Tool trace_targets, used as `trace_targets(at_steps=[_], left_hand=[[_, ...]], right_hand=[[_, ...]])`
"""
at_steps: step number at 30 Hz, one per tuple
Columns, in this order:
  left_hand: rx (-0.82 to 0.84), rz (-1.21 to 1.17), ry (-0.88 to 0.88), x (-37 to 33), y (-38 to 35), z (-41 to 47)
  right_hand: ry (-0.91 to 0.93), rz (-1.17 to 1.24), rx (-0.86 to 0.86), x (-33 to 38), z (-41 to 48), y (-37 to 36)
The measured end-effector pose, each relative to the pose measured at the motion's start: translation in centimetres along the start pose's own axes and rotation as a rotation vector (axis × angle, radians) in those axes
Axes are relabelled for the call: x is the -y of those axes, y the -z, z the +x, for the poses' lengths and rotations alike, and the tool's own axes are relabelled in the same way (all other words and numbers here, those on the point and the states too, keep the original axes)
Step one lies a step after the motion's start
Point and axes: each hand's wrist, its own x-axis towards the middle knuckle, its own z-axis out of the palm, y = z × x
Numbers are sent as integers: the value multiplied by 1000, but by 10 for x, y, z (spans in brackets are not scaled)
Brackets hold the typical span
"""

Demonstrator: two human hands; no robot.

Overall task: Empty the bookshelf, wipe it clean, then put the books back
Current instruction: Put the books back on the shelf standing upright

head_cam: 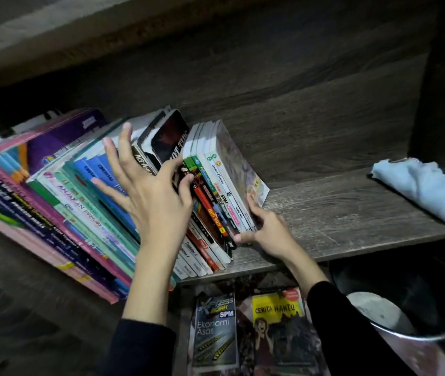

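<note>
**Both hands on the book row, shelf's left half**

The row of books (pixel 74 202) stands spine-out on the wooden shelf board (pixel 338 213), filling its left part and leaning left. L hand (pixel 156 191) lies flat over the middle of the row, fingers straight and spread wide across the blue spines, with the thumb against a dark-covered book (pixel 167 139) that sticks up above its neighbours. R hand (pixel 264 229) is at the row's right end, clamped on the thin paperbacks (pixel 224 180): thumb at the foot of their spines, fingers curled onto the outer cover. The hands are apart, w/ a few spines between them.

Far right on the same board, well apart from the books, lies a crumpled light-blue cloth (pixel 422 191). Below the shelf, an Ekonomi Asas book (pixel 214 332) and a Cerita Hantu book (pixel 278 329) lie face-up side by side, beside a round metal bin (pixel 406 308).
</note>
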Motion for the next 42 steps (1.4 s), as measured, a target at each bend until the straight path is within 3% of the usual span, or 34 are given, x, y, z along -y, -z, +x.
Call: trace_targets(at_steps=[7, 14, 22, 36, 42], left_hand=[[19, 95, 19, -3, 6, -10], [37, 68, 66, -7, 7, -10], [26, 16, 76, -7, 2, -12], [-318, -445, 115, -24, 1, -47], [-316, -722, 313, -27, 26, -39]], right_hand=[[11, -187, -18, 12, -14, 2], [100, -68, -54, 25, -18, 6], [156, -231, -143, 32, -22, -1], [209, -232, -159, 22, -18, -4], [222, -253, -150, 20, -17, -2]])
